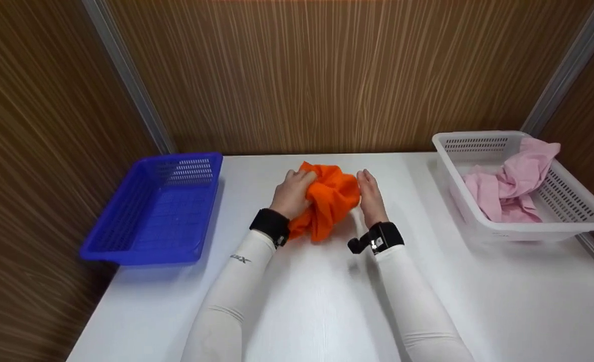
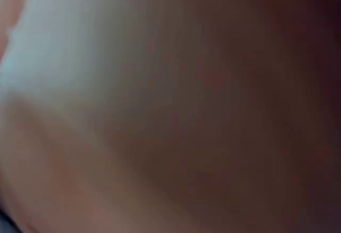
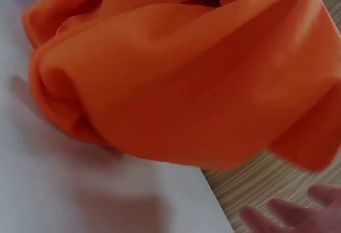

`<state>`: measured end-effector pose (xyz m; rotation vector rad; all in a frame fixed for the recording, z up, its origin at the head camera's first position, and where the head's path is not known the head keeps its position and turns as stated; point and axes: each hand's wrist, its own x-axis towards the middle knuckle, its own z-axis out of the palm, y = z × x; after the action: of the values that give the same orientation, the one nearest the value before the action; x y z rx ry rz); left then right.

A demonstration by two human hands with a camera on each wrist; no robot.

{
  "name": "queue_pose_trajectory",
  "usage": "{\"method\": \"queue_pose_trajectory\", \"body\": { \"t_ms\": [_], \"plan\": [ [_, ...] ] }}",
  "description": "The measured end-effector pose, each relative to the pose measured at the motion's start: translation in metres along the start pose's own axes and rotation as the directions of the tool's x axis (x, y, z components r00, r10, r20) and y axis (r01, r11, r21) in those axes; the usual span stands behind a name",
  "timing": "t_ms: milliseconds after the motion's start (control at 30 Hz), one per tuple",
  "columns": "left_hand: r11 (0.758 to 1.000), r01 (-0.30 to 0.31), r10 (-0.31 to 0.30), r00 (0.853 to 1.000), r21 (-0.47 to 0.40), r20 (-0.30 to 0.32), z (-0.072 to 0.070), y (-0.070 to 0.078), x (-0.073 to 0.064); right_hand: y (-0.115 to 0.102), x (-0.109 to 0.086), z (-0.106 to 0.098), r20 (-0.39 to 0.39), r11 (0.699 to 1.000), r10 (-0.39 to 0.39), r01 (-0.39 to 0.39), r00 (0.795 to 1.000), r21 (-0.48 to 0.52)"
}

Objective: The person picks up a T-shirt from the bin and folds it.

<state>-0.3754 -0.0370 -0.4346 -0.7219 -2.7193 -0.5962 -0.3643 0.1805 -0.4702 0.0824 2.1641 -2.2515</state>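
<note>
A crumpled orange cloth is bunched up over the middle of the white table. My left hand grips it from the left, fingers curled into the fabric. On its right side my right hand is held upright with straight fingers, right at the cloth's edge. Loose folds of the cloth fill the right wrist view, where the fingertips of my right hand show apart from it at the lower corner. The left wrist view is blurred and mostly covered by skin.
A blue basket stands at the left of the table. At the right is a white basket with pink cloth in it, one end draped over the rim. Wood-grain panels rise behind and at both sides.
</note>
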Motion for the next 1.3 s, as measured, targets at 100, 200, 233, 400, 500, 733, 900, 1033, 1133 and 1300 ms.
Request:
{"method": "queue_pose_trajectory", "body": {
  "t_ms": [100,200,233,400,500,733,900,1033,1133,1300],
  "plan": [
    [0.991,-0.124,0.124,0.992,0.041,0.007,0.009,0.006,-0.007,0.000,-0.010,0.004,0.039,0.986,-0.098,0.102,0.994,-0.129],
    [0.984,-0.178,0.178,0.984,0.018,-0.029,0.017,0.010,-0.011,0.003,-0.016,0.009,0.126,0.949,-0.126,0.157,0.984,-0.272],
    [0.984,-0.176,0.175,0.983,-0.003,-0.047,0.019,0.011,-0.012,0.005,-0.017,0.009,0.145,0.937,-0.122,0.162,0.982,-0.311],
    [0.984,-0.013,-0.011,0.991,-0.176,-0.135,0.031,0.009,-0.017,0.017,-0.019,0.009,0.060,0.928,-0.088,0.103,0.994,-0.357],
    [0.951,0.144,-0.200,0.961,-0.275,-0.189,0.037,0.000,-0.022,0.019,-0.019,0.004,-0.059,0.954,-0.119,0.098,0.991,-0.282],
    [0.886,0.283,-0.414,0.840,-0.368,-0.351,0.037,-0.030,-0.036,0.008,-0.024,-0.013,-0.264,0.968,-0.236,0.202,0.935,-0.152],
    [0.795,0.248,-0.541,0.702,-0.553,-0.463,0.023,-0.041,-0.047,-0.004,-0.030,-0.032,-0.454,0.946,-0.324,0.300,0.830,-0.126],
    [0.706,0.206,-0.613,0.658,-0.678,-0.438,0.011,-0.043,-0.050,-0.013,-0.033,-0.046,-0.541,0.942,-0.297,0.333,0.787,-0.033],
    [0.665,0.231,-0.630,0.684,-0.710,-0.368,0.003,-0.038,-0.050,-0.016,-0.035,-0.050,-0.472,0.962,-0.222,0.270,0.853,0.035],
    [0.615,0.354,-0.637,0.750,-0.705,-0.178,-0.009,-0.022,-0.050,-0.019,-0.040,-0.032,-0.302,0.976,-0.189,0.145,0.934,-0.164]
  ]
}}
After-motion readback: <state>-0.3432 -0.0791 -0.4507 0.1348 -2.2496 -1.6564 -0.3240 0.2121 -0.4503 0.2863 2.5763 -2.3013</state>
